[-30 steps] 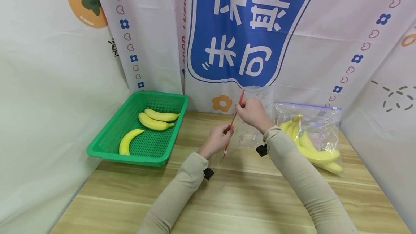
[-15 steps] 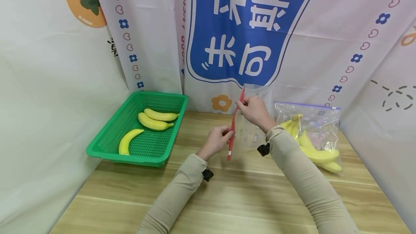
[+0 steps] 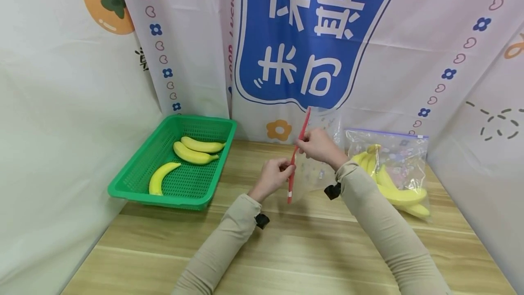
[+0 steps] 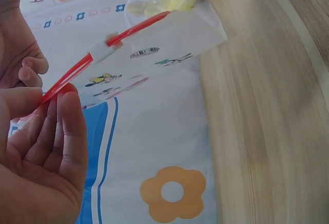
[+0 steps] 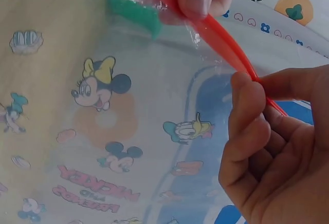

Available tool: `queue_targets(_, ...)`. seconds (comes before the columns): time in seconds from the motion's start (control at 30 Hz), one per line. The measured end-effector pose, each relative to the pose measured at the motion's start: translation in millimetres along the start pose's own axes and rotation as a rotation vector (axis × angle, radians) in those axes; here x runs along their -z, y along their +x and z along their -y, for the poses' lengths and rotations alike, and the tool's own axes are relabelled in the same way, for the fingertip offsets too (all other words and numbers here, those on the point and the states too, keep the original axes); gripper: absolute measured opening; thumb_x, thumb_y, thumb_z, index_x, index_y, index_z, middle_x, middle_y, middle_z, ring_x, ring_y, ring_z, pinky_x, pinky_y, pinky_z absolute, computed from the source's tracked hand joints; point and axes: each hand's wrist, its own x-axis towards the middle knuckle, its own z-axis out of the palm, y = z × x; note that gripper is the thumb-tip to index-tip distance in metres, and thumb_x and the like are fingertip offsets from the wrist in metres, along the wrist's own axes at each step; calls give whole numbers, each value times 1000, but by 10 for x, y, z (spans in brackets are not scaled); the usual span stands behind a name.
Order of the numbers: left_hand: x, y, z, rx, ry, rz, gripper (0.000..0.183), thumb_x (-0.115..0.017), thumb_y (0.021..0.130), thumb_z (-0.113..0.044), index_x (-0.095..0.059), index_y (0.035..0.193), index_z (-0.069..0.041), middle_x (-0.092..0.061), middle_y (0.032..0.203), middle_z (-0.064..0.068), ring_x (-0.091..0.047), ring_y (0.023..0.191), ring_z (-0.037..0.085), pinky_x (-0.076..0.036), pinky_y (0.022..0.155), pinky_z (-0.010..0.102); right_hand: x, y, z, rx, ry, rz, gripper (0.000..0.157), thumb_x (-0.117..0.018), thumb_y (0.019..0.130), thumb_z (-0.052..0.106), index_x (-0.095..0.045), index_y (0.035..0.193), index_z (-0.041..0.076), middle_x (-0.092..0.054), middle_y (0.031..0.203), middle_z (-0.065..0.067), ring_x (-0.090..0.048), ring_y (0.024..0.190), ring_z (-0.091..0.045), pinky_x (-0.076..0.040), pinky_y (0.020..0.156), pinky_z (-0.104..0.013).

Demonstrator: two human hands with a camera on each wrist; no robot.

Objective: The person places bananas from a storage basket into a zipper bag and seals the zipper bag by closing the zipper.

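Observation:
A clear zip bag (image 3: 315,170) with a red strip along its opening hangs on edge above the table. My left hand (image 3: 271,176) pinches the lower part of the red strip (image 3: 305,124) between thumb and fingers. Higher up, my right hand (image 3: 320,145) pinches the same strip. The white slider (image 4: 103,49) sits near the strip's lower end, beyond the left fingers. Cartoon prints cover the bag's film (image 5: 118,131) in the right wrist view, and the backdrop shows through it. No contents show inside this bag.
At the left stands a green plastic basket (image 3: 163,200) with three bananas (image 3: 196,153) in it. A second zip bag (image 3: 399,149), purple-edged and filled with bananas (image 3: 403,195), rests at the right near the back. A printed cloth (image 3: 262,117) hangs behind the wooden table (image 3: 286,249).
The red strip has turned, and its lower end has shifted slightly right. My right hand moved up a little, then down along the strip. Basket and filled bag stay put.

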Motion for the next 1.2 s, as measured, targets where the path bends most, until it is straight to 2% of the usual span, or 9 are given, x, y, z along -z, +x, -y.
queue_targets(0.1,-9,0,-3,39,-64,3,19,-54,88,-24,-65,87,-8,-60,70,-1,-56,58,11,-49,51,25,-6,5,-10,-30,24,9,30,-51,86,25,-64,72,2,-62,66,-14,-59,58,-31,-45,46,-31)
queue_targets(0.17,-13,0,0,69,-125,6,23,-51,90,-24,-63,93,-5,-60,75,1,-58,62,14,-51,55,30,-14,12,-28,-44,19,11,31,-52,86,27,-64,71,3,-62,67,-14,-58,56,-27,-45,46,-31)
queue_targets(0.3,29,-38,-146,107,-212,-1,23,-49,91,-17,-60,100,2,-60,82,9,-60,68,23,-51,61,40,-30,24,-62,-63,21,13,31,-53,85,29,-63,71,3,-62,70,-17,-55,52,-21,-44,45,-30)
queue_targets(0.4,23,-31,-137,102,-222,-13,21,-50,90,-16,-60,98,0,-61,82,9,-60,67,21,-51,60,38,-38,30,-68,-75,31,13,30,-53,85,28,-63,72,3,-62,70,-18,-54,51,-21,-41,43,-29)
queue_targets(0.53,-30,30,29,103,-204,-44,18,-51,90,-17,-62,95,-4,-61,77,4,-59,63,14,-51,55,30,-40,33,-64,-68,36,24,32,-54,86,30,-63,73,2,-62,71,-17,-54,52,-22,-37,41,-27)
queue_targets(0.8,14,87,52,189,-241,-149,14,-52,86,-9,-62,87,1,-61,69,7,-58,55,15,-50,49,30,-34,18,-53,-6,80,43,28,-52,87,27,-57,72,4,-59,68,-11,-56,58,-32,-43,45,-31)
queue_targets(1.03,29,98,45,202,-234,-159,17,-53,86,-10,-61,88,5,-60,68,8,-57,55,12,-50,49,27,-73,18,-124,26,-61,76,21,-51,83,19,-56,67,6,-56,59,-5,-53,49,-18,-42,45,-28)
queue_targets(1.2,68,90,76,229,-253,-196,13,-55,85,-8,-60,84,5,-60,67,9,-56,52,12,-51,50,33,-85,10,-162,-33,-163,51,25,-46,82,19,-51,60,10,-52,52,-2,-51,46,-15,-39,42,-28)
